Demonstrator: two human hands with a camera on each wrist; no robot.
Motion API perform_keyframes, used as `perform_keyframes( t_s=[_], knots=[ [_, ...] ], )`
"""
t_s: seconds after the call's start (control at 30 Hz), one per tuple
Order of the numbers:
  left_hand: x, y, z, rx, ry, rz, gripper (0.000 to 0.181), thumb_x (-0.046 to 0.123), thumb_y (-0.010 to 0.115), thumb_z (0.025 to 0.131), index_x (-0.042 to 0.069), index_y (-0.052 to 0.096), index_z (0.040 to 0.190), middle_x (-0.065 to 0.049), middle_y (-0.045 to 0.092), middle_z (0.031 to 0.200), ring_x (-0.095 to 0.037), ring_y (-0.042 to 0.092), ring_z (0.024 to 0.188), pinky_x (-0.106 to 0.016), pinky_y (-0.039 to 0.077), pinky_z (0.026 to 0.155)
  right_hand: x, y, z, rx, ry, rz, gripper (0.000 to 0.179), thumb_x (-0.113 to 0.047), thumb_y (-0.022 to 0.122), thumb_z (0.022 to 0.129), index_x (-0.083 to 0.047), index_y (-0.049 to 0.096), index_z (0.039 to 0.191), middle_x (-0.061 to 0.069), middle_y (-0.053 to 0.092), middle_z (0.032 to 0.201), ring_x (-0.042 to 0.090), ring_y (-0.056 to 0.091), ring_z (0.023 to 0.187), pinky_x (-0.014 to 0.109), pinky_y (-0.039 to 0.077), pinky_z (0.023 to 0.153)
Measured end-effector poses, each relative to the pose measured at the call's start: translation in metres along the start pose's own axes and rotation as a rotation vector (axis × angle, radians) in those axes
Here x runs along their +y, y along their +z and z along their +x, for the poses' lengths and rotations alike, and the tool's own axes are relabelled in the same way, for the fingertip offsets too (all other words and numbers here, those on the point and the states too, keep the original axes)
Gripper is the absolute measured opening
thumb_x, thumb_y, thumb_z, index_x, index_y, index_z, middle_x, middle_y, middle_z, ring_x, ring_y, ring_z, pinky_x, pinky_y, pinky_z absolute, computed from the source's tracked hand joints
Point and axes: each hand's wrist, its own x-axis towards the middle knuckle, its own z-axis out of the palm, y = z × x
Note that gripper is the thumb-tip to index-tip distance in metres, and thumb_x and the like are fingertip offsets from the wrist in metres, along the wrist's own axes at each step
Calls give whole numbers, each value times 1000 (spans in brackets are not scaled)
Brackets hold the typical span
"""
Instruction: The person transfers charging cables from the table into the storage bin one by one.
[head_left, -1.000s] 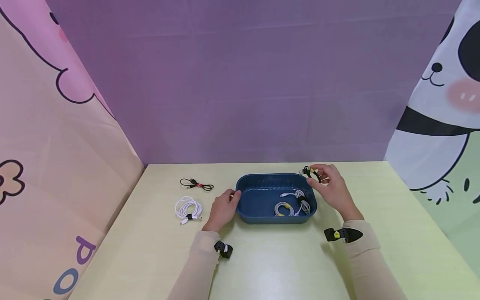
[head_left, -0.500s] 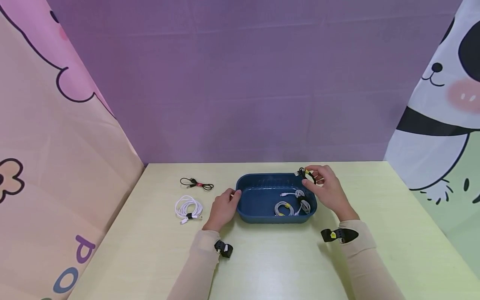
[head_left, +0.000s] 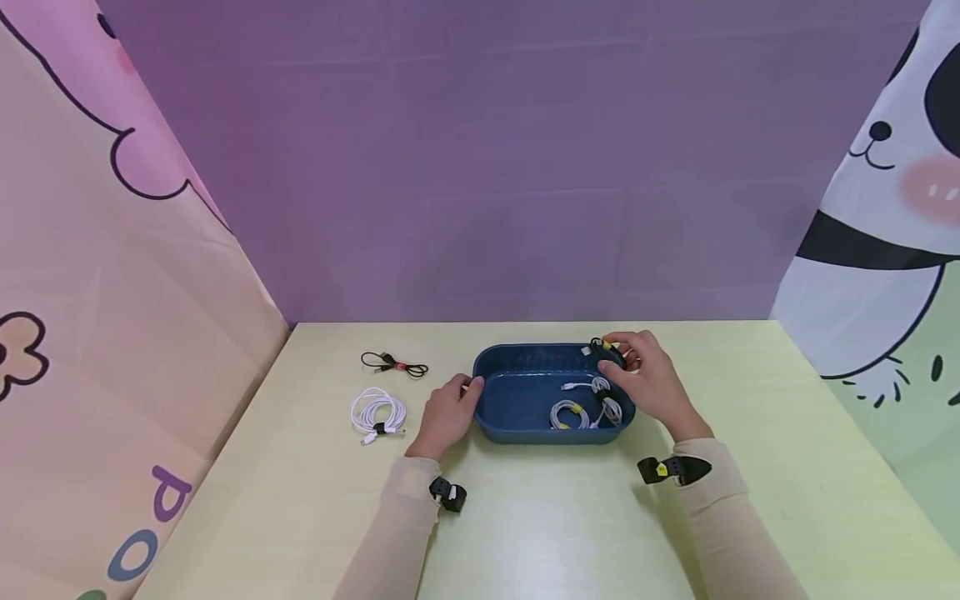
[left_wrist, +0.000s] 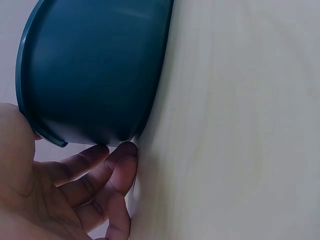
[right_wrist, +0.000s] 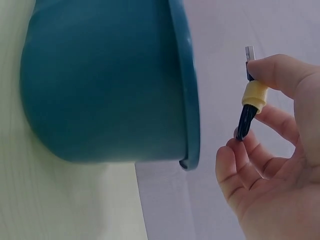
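A blue plastic bin point(head_left: 525, 435) stands on the table. My left hand point(head_left: 447, 417) grips its left end; in the left wrist view the thumb lies at the rim and fingertips point(left_wrist: 127, 149) touch the outer wall near the base. My right hand point(head_left: 651, 379) pinches a bundled black USB cable point(right_wrist: 246, 120) above the bin's back right corner, its metal plug point(right_wrist: 250, 53) sticking out past the thumb. A yellow tie point(right_wrist: 255, 95) wraps the bundle. Inside the bin, on the right, lie a coiled white cable with a yellow tie point(head_left: 576, 409) and another white cable with a black tie point(head_left: 609, 408).
Left of the bin, a black cable with a red tie point(head_left: 396, 365) lies towards the back of the table point(head_left: 525, 517). In front of it is a coiled white cable with a black tie point(head_left: 378, 414). A purple cloth point(head_left: 480, 167) hangs behind the table.
My right hand has moved left with the black USB cable, from beside the bin's back right corner to over it. The left hand stays at the bin's left end.
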Motion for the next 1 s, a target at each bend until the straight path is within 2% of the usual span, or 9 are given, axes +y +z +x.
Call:
perform_keyframes(
  t_s=[0.4, 1.0],
  knots=[
    [-1, 1, 2, 7, 3, 8, 44, 45, 45, 107, 10, 67, 120, -8, 69, 95, -24, 61, 83, -38, 47, 76, 0, 3, 0, -3, -9, -12, 43, -17, 72, 96, -7, 60, 136, 15, 50, 108, 24, 51, 86, 29, 46, 72],
    [0, 1, 2, 4, 0, 12, 45, 46, 45, 107, 10, 67, 121, -9, 71, 97, -24, 62, 85, -38, 48, 76, -3, 11, 1, -49, -25, 17, 42, -18, 72, 96, -8, 61, 135, 13, 48, 105, 23, 45, 83, 28, 41, 70]
  ],
)
